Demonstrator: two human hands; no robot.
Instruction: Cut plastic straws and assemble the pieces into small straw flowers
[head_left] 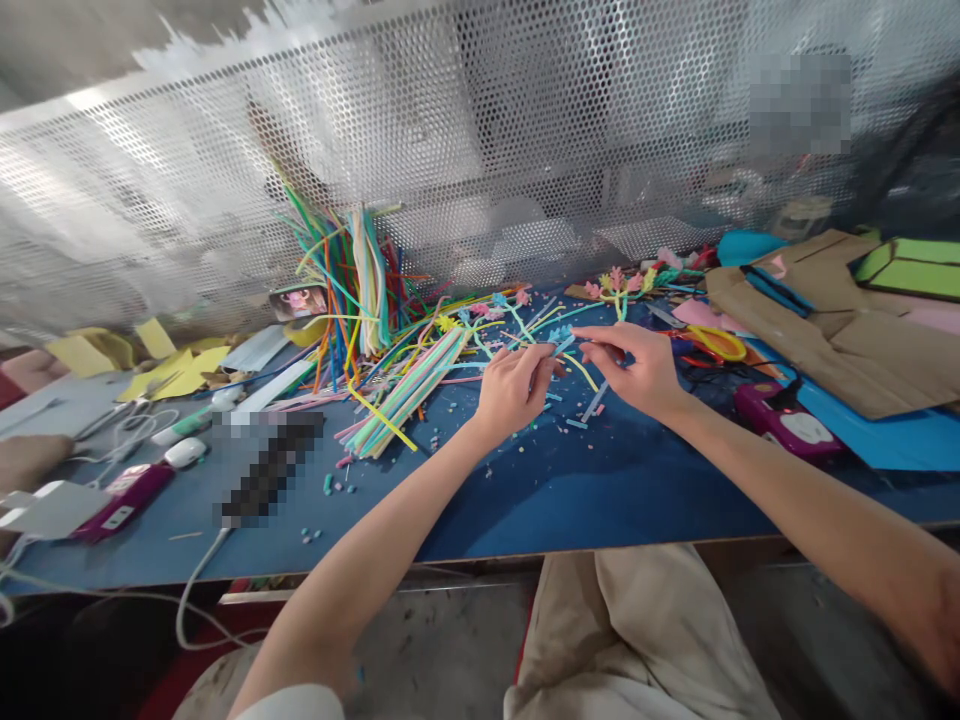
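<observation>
Head view: left hand (514, 385) and right hand (634, 368) meet over the blue worktop (585, 490), both pinched shut on a light-blue straw piece (561, 343) held between the fingertips. Bundle of coloured straws (409, 390) lies at 9 o'clock of the left hand. Yellow scissors (712, 343) at 3 o'clock of the right hand, near. Cardboard (847, 330) further right.

Craft workshop: straws (375, 270), scissors (712, 343)
</observation>
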